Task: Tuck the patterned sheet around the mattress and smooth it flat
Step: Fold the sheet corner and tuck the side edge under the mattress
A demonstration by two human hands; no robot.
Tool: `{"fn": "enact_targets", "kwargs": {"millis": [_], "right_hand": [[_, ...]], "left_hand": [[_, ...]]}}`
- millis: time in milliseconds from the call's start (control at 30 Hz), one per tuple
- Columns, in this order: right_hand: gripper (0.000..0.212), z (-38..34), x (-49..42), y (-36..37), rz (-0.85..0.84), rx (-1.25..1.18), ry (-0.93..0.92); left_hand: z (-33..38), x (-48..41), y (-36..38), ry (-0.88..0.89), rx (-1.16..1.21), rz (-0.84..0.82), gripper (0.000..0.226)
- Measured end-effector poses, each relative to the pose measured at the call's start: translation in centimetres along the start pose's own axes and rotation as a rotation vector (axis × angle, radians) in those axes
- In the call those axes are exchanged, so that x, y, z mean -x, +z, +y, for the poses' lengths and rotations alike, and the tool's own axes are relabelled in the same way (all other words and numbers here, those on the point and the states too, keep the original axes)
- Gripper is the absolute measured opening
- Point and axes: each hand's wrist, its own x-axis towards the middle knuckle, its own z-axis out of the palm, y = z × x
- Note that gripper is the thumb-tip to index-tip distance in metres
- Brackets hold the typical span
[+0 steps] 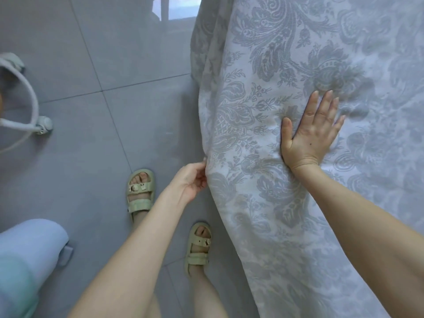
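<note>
The patterned sheet (263,92), white with a grey floral and paisley print, covers the mattress on the right and hangs down its left side toward the floor. My left hand (191,182) pinches the sheet's hanging edge at the mattress side, fingers curled on the fabric. My right hand (312,131) lies flat on top of the sheet, fingers spread, palm pressing down and denting the surface. The mattress itself is hidden under the sheet.
Grey glossy floor tiles (103,65) fill the left. My feet in pale green sandals (138,191) stand close beside the bed. A white curved stand with a round foot (42,126) is at far left, and a pale blue padded object (27,249) at lower left.
</note>
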Motion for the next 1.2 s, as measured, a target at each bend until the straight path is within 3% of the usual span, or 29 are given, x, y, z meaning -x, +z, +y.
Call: {"fn": "enact_targets", "kwargs": {"millis": [100, 200, 333, 433, 567, 667, 867, 1033, 1133, 1200], "right_hand": [[0.075, 0.1, 0.1, -0.4, -0.047, 0.002, 0.008], [0.075, 0.1, 0.0, -1.2, -0.106, 0.010, 0.010], [0.075, -0.1, 0.1, -2.2, -0.181, 0.007, 0.003], [0.072, 0.1, -0.1, -3.3, -0.243, -0.013, 0.009], [0.064, 0.5, 0.2, -6.0, -0.309, -0.112, -0.004], [0.056, 1.8, 2.5, -7.7, -0.279, -0.174, -0.070], [0.053, 8.4, 10.3, -8.8, -0.236, -0.179, -0.140], [0.065, 13.5, 19.6, -8.3, -0.545, -0.071, -0.116], [0.053, 14.5, 24.0, -9.0, -0.574, -0.148, -0.177], [0.040, 14.8, 25.7, -10.5, -0.539, -0.310, -0.120]], "left_hand": [[-1.1, 1.1, -4.4, -0.027, 0.299, 0.153, 0.031], [0.4, 3.3, -10.1, 0.084, 0.532, 0.304, 0.034], [4.4, 6.6, -13.7, 0.355, 0.143, 0.510, 0.030], [4.7, 7.9, -12.6, 0.333, -0.038, 0.409, 0.012], [1.7, 8.3, -10.3, 0.235, -0.123, 0.396, 0.049], [-2.0, 8.3, -7.9, 0.193, -0.143, 0.364, 0.055], [-7.7, 7.6, -3.5, 0.157, -0.258, 0.325, 0.049], [-10.5, 7.9, 2.1, 0.250, -0.518, 0.268, 0.038], [-11.5, 8.5, 5.7, 0.261, -0.644, 0.201, 0.032], [-11.7, 8.8, 7.9, 0.274, -0.686, 0.162, 0.029]]}}
